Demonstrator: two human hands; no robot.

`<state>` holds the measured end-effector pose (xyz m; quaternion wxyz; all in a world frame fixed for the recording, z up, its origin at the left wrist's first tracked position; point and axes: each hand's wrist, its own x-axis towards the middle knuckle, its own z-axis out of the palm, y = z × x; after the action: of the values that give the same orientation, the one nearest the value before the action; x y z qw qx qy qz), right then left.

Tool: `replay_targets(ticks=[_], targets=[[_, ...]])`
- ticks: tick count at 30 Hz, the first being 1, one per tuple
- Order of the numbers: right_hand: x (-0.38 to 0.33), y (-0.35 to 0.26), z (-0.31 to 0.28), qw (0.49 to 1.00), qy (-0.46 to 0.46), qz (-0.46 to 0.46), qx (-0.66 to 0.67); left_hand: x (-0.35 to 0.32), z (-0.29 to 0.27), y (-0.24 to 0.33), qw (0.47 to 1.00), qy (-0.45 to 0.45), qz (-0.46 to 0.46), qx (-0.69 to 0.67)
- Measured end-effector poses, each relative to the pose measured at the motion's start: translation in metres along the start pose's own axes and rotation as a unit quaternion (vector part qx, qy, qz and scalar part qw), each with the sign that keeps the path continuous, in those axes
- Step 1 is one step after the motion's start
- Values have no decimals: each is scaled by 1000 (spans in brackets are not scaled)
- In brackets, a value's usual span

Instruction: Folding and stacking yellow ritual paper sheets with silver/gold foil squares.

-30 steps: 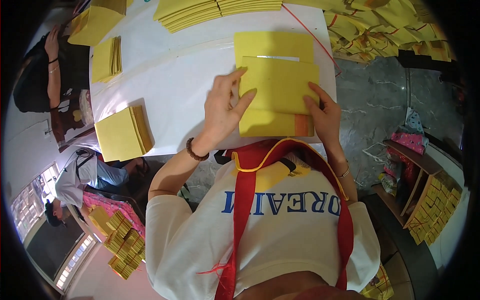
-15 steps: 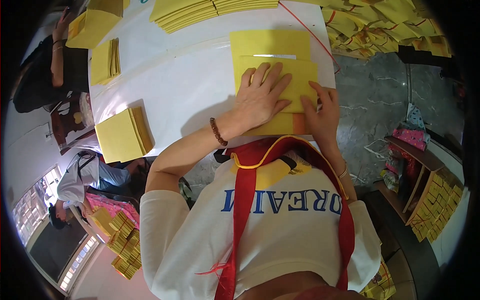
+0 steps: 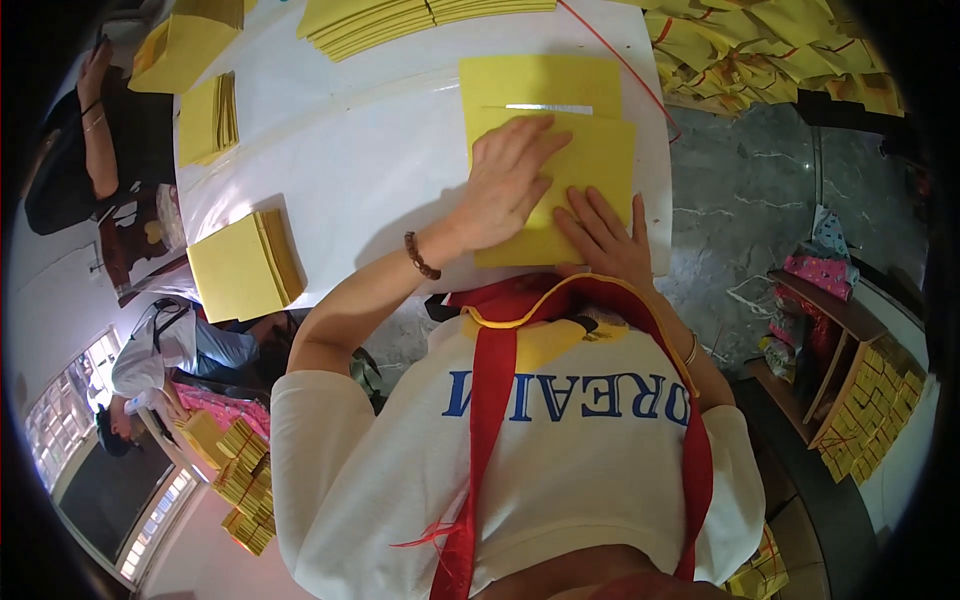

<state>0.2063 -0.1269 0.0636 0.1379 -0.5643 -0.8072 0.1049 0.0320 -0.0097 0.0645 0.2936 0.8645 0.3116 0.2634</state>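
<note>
Yellow paper (image 3: 540,80) lies in a layered pile at the right part of the white table, in front of me. A folded yellow sheet (image 3: 600,160) covers its nearer part, with a whitish strip (image 3: 560,108) showing along the fold's far edge. Over the left side of that sheet is my left hand (image 3: 510,180), fingers loosely bent and apart, gripping nothing; whether it touches the paper is unclear. My right hand (image 3: 608,240) rests palm down on the near right part of the sheet, fingers spread.
Stacks of folded yellow paper (image 3: 245,268) stand along the left edge of the white table (image 3: 350,170), more at its far side. A red cord (image 3: 620,65) crosses the far right corner. Bundled yellow paper (image 3: 760,50) is heaped beyond. Another person's arm (image 3: 97,135) shows at left.
My right hand has moved from the right edge inward and nearer, flattening onto the sheet. The folded sheet now covers the orange patch. My left hand has drawn in and bent its fingers.
</note>
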Motion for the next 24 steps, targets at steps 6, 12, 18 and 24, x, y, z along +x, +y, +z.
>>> replay_targets(ticks=[6, 12, 18, 24], targets=[[-2, -4, -3, 1000, -4, 3, -21, -27, -18, 13, 982, -99, 124, 105], [7, 27, -35, 752, -2, 231, 617, -20, -18, 34, 930, -103, 165, 311], [23, 47, -16, 685, 246, 287, 623, 0, -8, 26, 933, -79, 143, 320], [9, 65, 10, 714, 282, 362, 529, 32, -118, -31, 971, 114, 114, 179]])
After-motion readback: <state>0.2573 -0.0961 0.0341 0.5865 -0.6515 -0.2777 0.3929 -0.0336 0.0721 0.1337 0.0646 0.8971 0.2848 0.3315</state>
